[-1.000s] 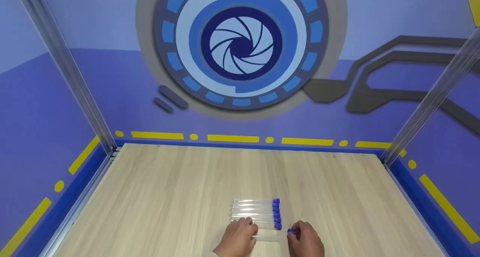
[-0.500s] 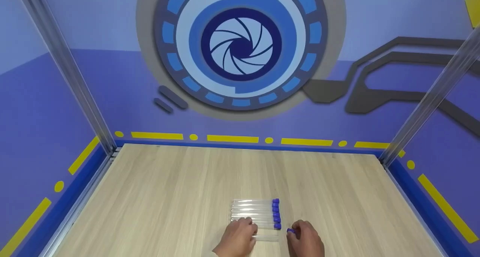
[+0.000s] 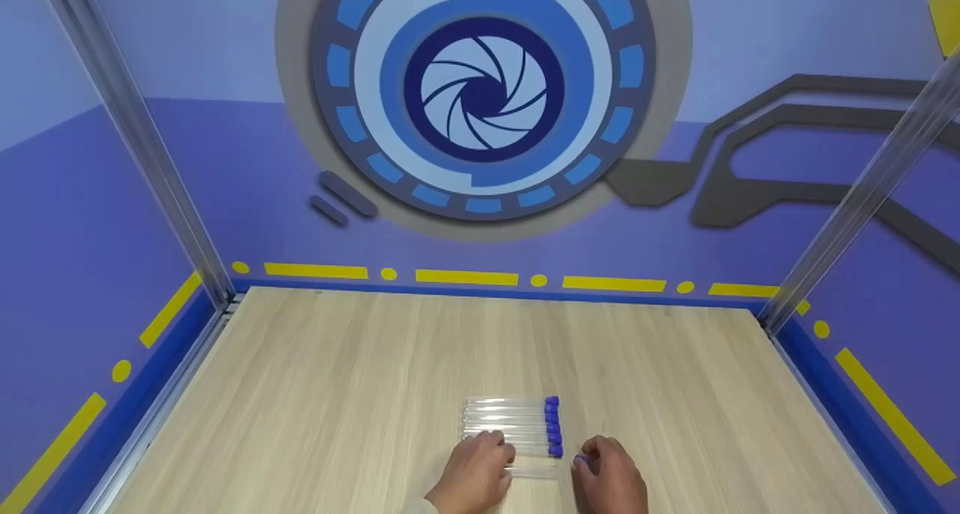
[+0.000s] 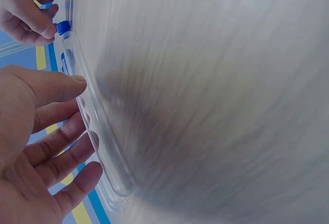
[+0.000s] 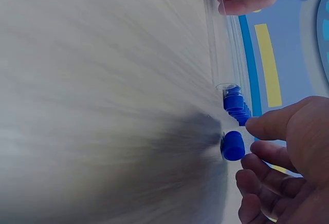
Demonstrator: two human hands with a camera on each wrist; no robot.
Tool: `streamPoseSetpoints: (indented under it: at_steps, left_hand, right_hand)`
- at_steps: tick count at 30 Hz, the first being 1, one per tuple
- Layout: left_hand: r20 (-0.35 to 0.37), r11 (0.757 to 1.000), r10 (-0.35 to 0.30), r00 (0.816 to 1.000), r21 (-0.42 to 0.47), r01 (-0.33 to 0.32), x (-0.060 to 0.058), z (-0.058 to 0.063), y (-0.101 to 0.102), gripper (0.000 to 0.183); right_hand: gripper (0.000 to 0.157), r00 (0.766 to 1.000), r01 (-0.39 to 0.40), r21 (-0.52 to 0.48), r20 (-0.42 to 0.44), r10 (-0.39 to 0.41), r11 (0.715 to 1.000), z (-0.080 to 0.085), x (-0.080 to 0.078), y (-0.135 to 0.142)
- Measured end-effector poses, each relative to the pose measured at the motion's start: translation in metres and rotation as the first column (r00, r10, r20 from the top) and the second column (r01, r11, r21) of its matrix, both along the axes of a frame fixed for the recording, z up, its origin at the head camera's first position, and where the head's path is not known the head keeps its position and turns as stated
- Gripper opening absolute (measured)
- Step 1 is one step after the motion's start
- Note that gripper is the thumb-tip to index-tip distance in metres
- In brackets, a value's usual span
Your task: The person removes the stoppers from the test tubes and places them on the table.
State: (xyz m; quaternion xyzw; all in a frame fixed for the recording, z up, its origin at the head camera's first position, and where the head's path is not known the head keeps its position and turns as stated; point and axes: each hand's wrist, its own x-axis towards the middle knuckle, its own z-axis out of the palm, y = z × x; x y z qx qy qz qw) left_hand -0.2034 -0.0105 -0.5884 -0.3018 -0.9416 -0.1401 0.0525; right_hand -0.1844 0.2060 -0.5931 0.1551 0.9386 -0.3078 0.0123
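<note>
My left hand (image 3: 472, 469) holds a clear uncapped test tube (image 3: 532, 473) lying on the table, thumb on the near side and fingers beyond it, as the left wrist view shows. Its open end (image 5: 226, 86) points toward my right hand (image 3: 611, 473). That hand has a loose blue cap (image 5: 234, 146) at the tips of its thumb and forefinger, a short way from the tube's mouth. In the head view the fingers hide most of this cap. Just beyond lies a row of several clear tubes with blue caps (image 3: 553, 428), side by side.
The wood-grain table (image 3: 337, 394) bears the tubes. Blue and purple panels with yellow dashes (image 3: 465, 278) stand along its back and sides. Metal posts (image 3: 165, 176) rise at both back corners.
Both hands stay almost in place. My right fingers have shifted slightly and now cover more of the loose cap. The row of capped tubes stays put.
</note>
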Motion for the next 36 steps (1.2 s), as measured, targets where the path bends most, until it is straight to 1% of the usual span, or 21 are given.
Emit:
streamPoseSetpoints:
  at_steps: [2,6,8,14,22,25,29,33,36]
  left_hand:
    - [0.002,1.000,-0.002,1.000,0.002,0.002,0.000,0.001,0.000,0.010]
    - [0.021,1.000,-0.004,1.000,0.005,0.004,-0.001,0.003,-0.001,0.011]
    - [0.019,1.000,-0.005,1.000,0.005,0.005,-0.002,0.004,-0.001,0.011]
    - [-0.022,1.000,-0.003,1.000,0.002,0.003,-0.003,0.002,-0.002,0.010]
    - [-0.055,1.000,0.023,0.998,0.005,-0.023,-0.002,0.003,-0.003,0.010]
    - [-0.084,0.999,0.030,0.996,0.017,-0.029,-0.002,0.003,-0.003,0.010]
    - [-0.139,0.999,0.035,0.990,0.031,-0.031,-0.002,0.003,-0.003,0.008]
    - [-0.195,0.999,0.038,0.980,0.043,-0.030,-0.002,0.003,-0.003,0.001]
    - [-0.220,0.999,0.043,0.975,0.040,-0.035,-0.002,0.001,-0.003,0.002]
  right_hand:
    - [0.013,1.000,0.003,-0.011,0.010,-0.003,1.000,0.000,-0.001,0.000]
    - [0.013,1.000,0.000,-0.013,0.003,0.000,1.000,0.000,-0.002,-0.001]
    - [0.012,1.000,-0.002,-0.012,0.000,0.002,1.000,-0.001,-0.002,-0.001]
    - [0.013,1.000,-0.005,-0.031,0.012,0.005,1.000,0.000,-0.003,-0.004]
    - [0.014,1.000,-0.008,-0.025,0.004,0.008,1.000,0.002,-0.003,-0.007]
    - [0.014,0.999,-0.023,-0.024,-0.023,0.023,0.999,0.003,-0.003,-0.009]
    - [0.014,0.998,-0.044,-0.020,-0.053,0.042,0.999,0.002,-0.003,-0.011]
    - [0.014,0.998,-0.048,-0.034,-0.034,0.047,0.998,0.002,-0.004,-0.014]
    - [0.013,0.999,-0.043,-0.046,-0.024,0.042,0.998,0.001,-0.005,-0.015]
